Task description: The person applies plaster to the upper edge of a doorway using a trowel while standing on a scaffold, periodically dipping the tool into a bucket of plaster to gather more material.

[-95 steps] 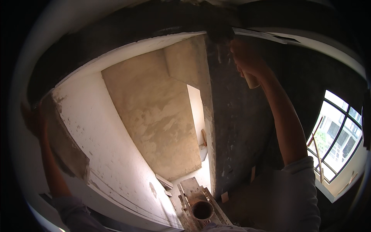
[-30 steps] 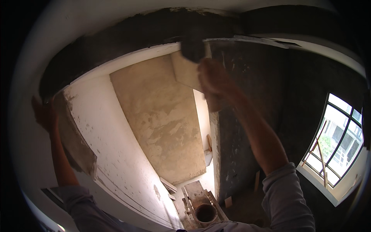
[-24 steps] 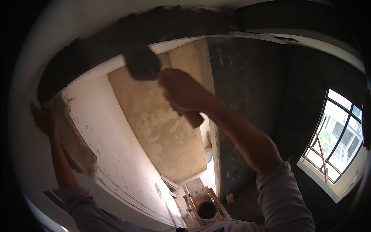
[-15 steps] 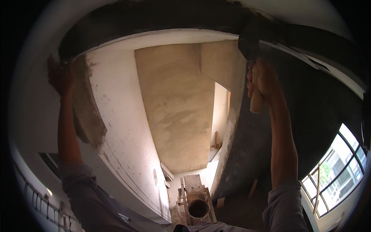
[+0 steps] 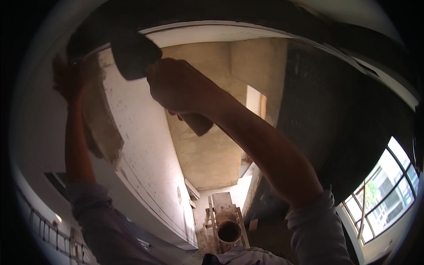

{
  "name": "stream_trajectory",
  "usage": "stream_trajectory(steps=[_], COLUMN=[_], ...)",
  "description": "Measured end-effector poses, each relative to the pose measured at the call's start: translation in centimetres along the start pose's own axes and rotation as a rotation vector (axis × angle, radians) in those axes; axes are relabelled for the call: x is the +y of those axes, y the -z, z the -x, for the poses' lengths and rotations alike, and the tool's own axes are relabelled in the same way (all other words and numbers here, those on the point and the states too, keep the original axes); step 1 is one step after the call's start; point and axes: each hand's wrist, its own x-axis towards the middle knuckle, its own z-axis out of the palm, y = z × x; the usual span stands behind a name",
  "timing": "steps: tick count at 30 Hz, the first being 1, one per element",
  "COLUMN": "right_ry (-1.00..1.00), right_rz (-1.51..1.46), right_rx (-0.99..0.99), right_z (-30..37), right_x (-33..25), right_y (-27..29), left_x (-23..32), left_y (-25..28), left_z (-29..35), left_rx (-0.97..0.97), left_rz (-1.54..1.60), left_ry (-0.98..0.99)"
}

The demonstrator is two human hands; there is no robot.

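A trowel (image 5: 133,55) with a broad dark blade and a wooden handle is in my right hand (image 5: 181,86), whose fingers wrap round the handle. Its blade is raised at the upper left, over the lower edge of a dark overhead beam (image 5: 207,11); whether it touches cannot be seen. At the beam's left end, my left hand (image 5: 68,81) is held up close to the edge. Its fingers look curled, but deep shadow hides what they grip.
Below stands a wooden trestle (image 5: 221,201) with a round bucket (image 5: 229,231) on it. A white wall (image 5: 141,123) runs down the left, with a rough plaster edge. A tan plastered wall (image 5: 201,145) lies beyond the opening. A barred window (image 5: 384,190) is at the right.
My right hand has swung the trowel from the right part of the beam across to its left end, tilting the blade leftward. My left hand stays nearly in place.
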Motion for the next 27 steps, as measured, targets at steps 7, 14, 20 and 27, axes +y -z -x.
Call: stream_trajectory(steps=[7,14,20,27], right_ry=[-0.657,-0.843,-0.855,-0.939], right_rz=[-0.675,-0.554,-0.488,-0.439], right_rx=[0.532,0.668,0.631,0.418], right_z=[17.3,22.2,22.0,29.1], right_x=[14.9,23.5,25.2,19.9], right_y=[5.9,13.7,13.3,10.8], left_x=[-5.1,-6.7,-9.0,-13.1], left_y=[-3.9,-6.2,-8.3,-11.8], left_z=[-1.4,-0.5,-0.5,0.0], left_rx=[0.014,-0.031,-0.083,0.007], left_rz=[-0.087,-0.182,-0.341,-0.103], left_ry=[-0.239,-0.313,-0.376,-0.446])
